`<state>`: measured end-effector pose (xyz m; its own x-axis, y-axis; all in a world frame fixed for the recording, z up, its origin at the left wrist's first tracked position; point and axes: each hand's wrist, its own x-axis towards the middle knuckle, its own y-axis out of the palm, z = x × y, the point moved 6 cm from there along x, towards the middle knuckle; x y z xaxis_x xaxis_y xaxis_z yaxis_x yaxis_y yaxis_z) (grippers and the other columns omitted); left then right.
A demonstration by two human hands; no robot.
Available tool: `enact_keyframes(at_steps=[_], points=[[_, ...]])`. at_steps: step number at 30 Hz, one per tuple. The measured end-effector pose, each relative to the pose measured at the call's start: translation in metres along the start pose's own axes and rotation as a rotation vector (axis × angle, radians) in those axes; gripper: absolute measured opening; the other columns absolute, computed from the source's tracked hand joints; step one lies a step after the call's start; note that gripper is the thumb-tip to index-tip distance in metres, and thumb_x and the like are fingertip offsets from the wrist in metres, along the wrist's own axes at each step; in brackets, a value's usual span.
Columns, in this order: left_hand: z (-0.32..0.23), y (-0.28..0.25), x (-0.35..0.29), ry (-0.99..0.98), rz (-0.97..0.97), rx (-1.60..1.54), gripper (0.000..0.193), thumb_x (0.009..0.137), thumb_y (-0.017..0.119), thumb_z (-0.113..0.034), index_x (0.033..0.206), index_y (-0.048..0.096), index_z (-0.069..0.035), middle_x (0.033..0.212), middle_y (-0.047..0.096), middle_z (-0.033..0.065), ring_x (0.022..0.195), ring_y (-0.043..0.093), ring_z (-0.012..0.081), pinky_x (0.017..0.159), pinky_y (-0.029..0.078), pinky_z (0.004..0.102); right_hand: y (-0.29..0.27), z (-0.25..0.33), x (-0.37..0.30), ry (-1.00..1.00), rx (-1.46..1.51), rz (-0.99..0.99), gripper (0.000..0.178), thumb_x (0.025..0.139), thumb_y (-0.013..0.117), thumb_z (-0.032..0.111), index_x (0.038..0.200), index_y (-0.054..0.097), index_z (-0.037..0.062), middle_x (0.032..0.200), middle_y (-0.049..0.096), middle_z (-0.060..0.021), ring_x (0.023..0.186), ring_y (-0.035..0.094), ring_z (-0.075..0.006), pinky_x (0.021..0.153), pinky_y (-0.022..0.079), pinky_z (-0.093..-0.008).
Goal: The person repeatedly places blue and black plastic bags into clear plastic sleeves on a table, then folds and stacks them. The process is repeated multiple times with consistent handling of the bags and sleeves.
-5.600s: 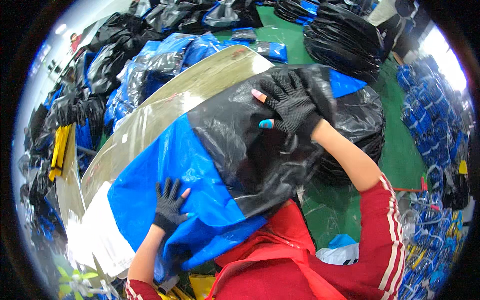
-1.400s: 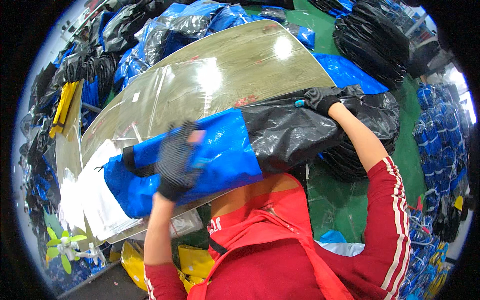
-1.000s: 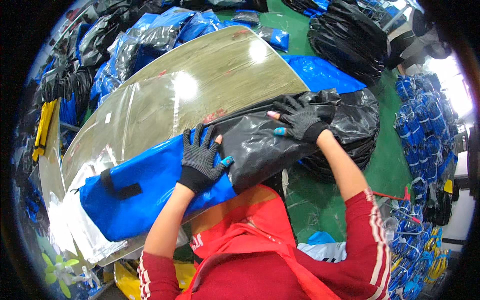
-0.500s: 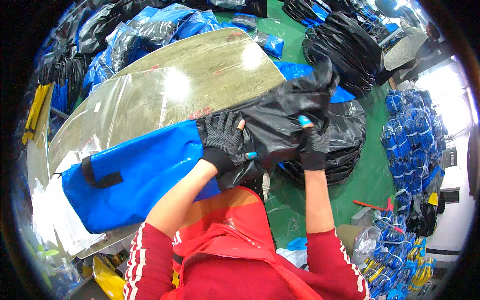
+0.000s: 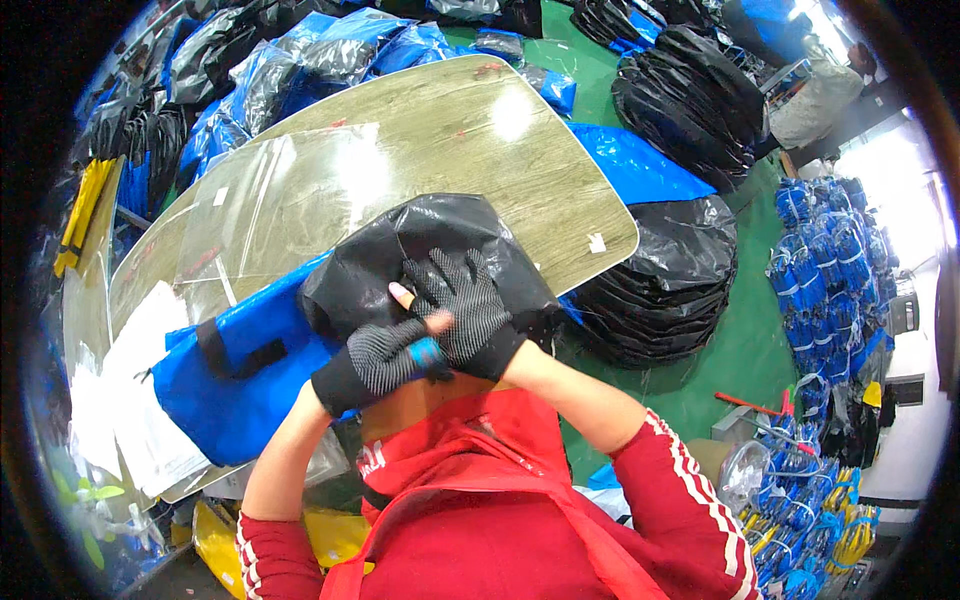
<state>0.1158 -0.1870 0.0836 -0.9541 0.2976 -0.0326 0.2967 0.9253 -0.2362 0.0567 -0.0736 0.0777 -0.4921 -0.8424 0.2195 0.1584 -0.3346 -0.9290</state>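
Blue-and-black bundle (image 5: 352, 268): lying on the near edge of the bench, slanting from lower left up toward the middle; plastic-like, soft, doubled over in layers.
Blue end: bright, smooth, pointing left, with a short black strap (image 5: 214, 348) near the tip and a thin dark cord at the corner.
Black end: glossy, creased, turned back in a rounded bulge over part of the blue.
Right hand (image 5: 466, 312): black dotted glove, palm down on the black end, fingers spread; pressing flat rather than gripping.
Left hand (image 5: 376, 362): same kind of glove, at the near edge of the bundle, meeting the right; fingers partly covered, cannot tell whether pinching anything.
Bench (image 5: 565, 205): wood-grain top, pale rim, rounded corner, bright glare spots.
Clear plastic sheet (image 5: 235, 225): spread over the left part of the bench.
White sheets (image 5: 135, 385): beside the blue end.
Floor (image 5: 660, 395): green, scuffed.
Round black stack (image 5: 655, 280): right of the bench.
Tied blue bundles (image 5: 822, 265): piled far right.
Yellow pieces (image 5: 335, 538): below the near edge.
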Motion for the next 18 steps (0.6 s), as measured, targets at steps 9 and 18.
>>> enact_keyframes(at_steps=[9, 18], points=[[0.038, -0.057, 0.035, -0.016, -0.192, 1.16, 0.063, 0.081, 0.057, -0.05, 0.134, 0.052, -0.017, 0.146, 0.043, 0.0109, 0.137, 0.031, 0.041, 0.111, 0.013, 0.0613, 0.005, -0.017, -0.013, -0.007, 0.135, -0.164, 0.079, 0.081, 0.06, 0.053, 0.141, 0.04, 0.0047, 0.141, 0.043, -0.0231, 0.132, 0.039, -0.0395, 0.112, 0.019, -0.0581], [0.073, -0.045, 0.039, 0.196, -0.354, 1.119, 0.066, 0.083, 0.052, -0.054, 0.137, 0.05, -0.015, 0.146, 0.042, 0.0141, 0.137, 0.029, 0.0453, 0.11, 0.009, 0.0653, 0.002, -0.069, -0.012, 0.559, -0.057, -0.01, 0.068, 0.087, 0.056, 0.042, 0.135, 0.044, -0.0038, 0.139, 0.042, -0.027, 0.127, 0.044, -0.0388, 0.106, 0.03, -0.0562]])
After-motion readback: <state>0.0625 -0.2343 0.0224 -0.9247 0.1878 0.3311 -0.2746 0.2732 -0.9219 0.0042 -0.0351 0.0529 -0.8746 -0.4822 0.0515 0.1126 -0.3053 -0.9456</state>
